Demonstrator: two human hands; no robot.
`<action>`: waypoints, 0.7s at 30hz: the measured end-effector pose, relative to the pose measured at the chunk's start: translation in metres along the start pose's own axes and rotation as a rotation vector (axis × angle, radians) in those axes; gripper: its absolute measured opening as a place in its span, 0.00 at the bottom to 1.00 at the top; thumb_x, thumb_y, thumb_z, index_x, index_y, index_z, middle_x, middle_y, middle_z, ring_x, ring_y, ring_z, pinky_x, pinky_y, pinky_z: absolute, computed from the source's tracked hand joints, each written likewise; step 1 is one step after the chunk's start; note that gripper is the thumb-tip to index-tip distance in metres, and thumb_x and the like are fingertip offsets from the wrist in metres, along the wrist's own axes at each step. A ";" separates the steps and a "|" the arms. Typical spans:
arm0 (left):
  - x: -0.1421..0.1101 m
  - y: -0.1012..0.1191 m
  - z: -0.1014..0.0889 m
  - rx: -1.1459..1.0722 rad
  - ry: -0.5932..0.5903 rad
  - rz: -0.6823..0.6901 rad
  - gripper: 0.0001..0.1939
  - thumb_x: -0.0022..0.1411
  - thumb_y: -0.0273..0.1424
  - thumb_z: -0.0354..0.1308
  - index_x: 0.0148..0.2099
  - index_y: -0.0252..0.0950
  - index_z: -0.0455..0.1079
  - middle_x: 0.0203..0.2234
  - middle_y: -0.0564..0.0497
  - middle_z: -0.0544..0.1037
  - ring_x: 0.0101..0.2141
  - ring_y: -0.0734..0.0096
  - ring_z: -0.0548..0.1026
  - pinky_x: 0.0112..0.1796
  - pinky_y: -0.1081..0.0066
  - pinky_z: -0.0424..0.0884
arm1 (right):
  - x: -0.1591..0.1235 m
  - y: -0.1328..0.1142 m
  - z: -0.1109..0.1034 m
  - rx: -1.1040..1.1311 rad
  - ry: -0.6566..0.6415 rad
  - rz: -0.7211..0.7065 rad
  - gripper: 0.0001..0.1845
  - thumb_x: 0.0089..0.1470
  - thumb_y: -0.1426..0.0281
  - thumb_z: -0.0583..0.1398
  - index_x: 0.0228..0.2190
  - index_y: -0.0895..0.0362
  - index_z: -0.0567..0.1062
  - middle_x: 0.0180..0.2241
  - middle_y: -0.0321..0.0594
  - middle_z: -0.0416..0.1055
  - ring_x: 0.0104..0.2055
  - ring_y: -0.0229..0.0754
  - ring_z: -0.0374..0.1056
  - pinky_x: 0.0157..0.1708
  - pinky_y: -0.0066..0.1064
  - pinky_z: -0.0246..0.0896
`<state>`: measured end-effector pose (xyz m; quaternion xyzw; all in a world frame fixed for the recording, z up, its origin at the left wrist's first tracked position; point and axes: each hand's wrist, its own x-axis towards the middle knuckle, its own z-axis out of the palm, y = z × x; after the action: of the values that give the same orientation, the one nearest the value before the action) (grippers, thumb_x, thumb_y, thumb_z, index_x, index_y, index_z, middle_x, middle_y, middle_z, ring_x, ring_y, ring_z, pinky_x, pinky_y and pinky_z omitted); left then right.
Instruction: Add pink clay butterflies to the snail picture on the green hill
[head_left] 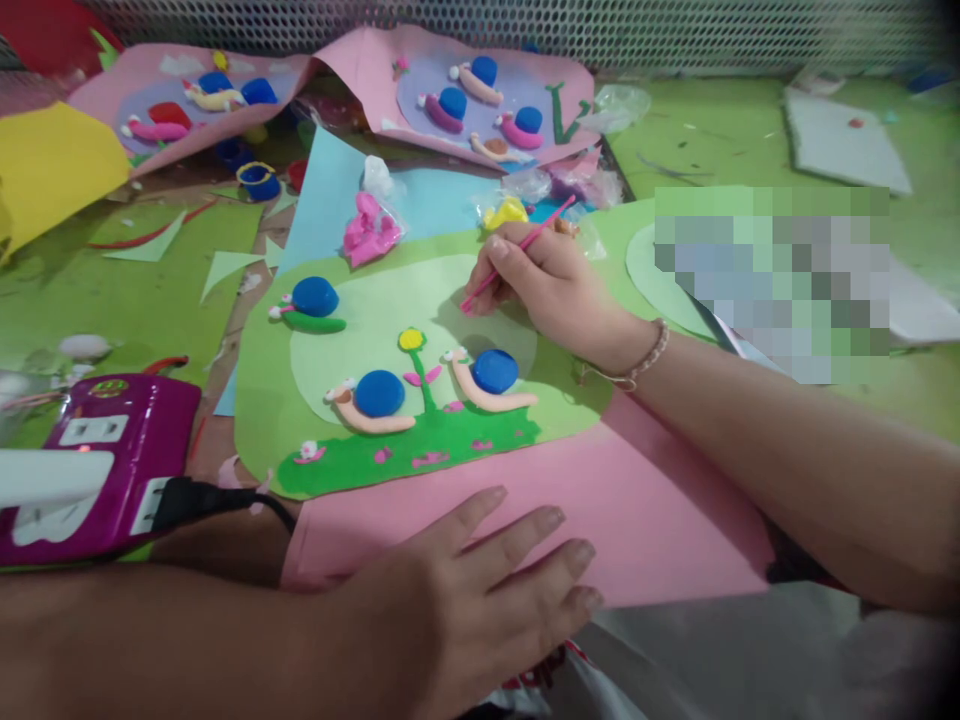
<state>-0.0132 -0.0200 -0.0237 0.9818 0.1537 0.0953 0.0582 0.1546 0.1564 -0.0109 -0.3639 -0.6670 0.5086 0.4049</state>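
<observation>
A thin pink stick (531, 240) is pinched between the fingers of my right hand (551, 290), its lower tip over the upper part of a green paper picture (262, 430). The picture bears clay snails with blue shells, among them a green-bodied snail (315, 305) and two peach-bodied ones (379, 400). Between those two stands a clay flower (412, 342) with a yellow head, above a strip of dark green clay (360, 460). My left hand (495, 600) lies flat, fingers spread, on a pink sheet (637, 500) below the picture.
A purple power strip (165, 420) with a black plug (195, 505) sits at the left. Behind are bagged pink clay (371, 235), yellow clay (505, 213) and two pink snail pictures (345, 70). Yellow paper (60, 170) and a white board (844, 140) lie farther out.
</observation>
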 end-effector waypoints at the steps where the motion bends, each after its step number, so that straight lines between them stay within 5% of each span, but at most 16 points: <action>1: 0.000 0.000 0.001 0.000 0.001 -0.003 0.24 0.67 0.29 0.44 0.64 0.38 0.56 0.64 0.52 0.57 0.62 0.57 0.53 0.58 0.53 0.55 | 0.000 -0.001 0.000 0.007 0.013 -0.001 0.19 0.58 0.59 0.55 0.21 0.57 0.68 0.17 0.31 0.68 0.21 0.28 0.68 0.23 0.19 0.67; 6: 0.000 0.000 0.002 -0.008 0.008 0.000 0.23 0.69 0.29 0.41 0.64 0.38 0.57 0.63 0.52 0.58 0.62 0.57 0.53 0.57 0.53 0.54 | 0.001 -0.003 0.002 0.059 0.098 0.003 0.19 0.63 0.66 0.50 0.21 0.57 0.66 0.16 0.33 0.66 0.19 0.30 0.67 0.22 0.21 0.65; 11: 0.001 0.000 0.001 -0.014 0.025 -0.011 0.22 0.68 0.29 0.42 0.63 0.39 0.58 0.63 0.53 0.59 0.61 0.58 0.53 0.58 0.53 0.53 | -0.001 -0.004 0.002 -0.002 0.103 -0.021 0.19 0.62 0.63 0.51 0.22 0.56 0.66 0.17 0.34 0.65 0.19 0.33 0.65 0.22 0.25 0.65; 14: 0.001 -0.001 0.000 -0.014 0.018 -0.007 0.22 0.69 0.30 0.42 0.64 0.39 0.58 0.63 0.53 0.58 0.62 0.58 0.53 0.58 0.53 0.54 | -0.002 -0.002 -0.004 -0.247 0.112 -0.243 0.16 0.63 0.65 0.48 0.28 0.55 0.69 0.26 0.38 0.70 0.28 0.35 0.68 0.30 0.30 0.68; 17: 0.000 -0.001 -0.001 -0.008 -0.013 0.010 0.24 0.67 0.30 0.44 0.64 0.38 0.56 0.63 0.52 0.57 0.62 0.57 0.54 0.57 0.53 0.56 | -0.001 0.006 -0.014 -0.739 -0.038 -0.591 0.13 0.60 0.74 0.49 0.35 0.55 0.73 0.35 0.43 0.70 0.39 0.39 0.67 0.41 0.35 0.66; 21: 0.000 -0.002 -0.001 -0.009 -0.020 0.018 0.25 0.66 0.32 0.47 0.64 0.37 0.56 0.63 0.51 0.57 0.62 0.56 0.54 0.57 0.53 0.58 | 0.002 0.014 -0.022 -1.029 -0.144 -0.846 0.14 0.54 0.75 0.51 0.27 0.54 0.76 0.30 0.41 0.66 0.31 0.37 0.61 0.36 0.35 0.65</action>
<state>-0.0141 -0.0184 -0.0228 0.9837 0.1439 0.0869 0.0632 0.1754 0.1694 -0.0203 -0.1830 -0.9351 -0.0536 0.2988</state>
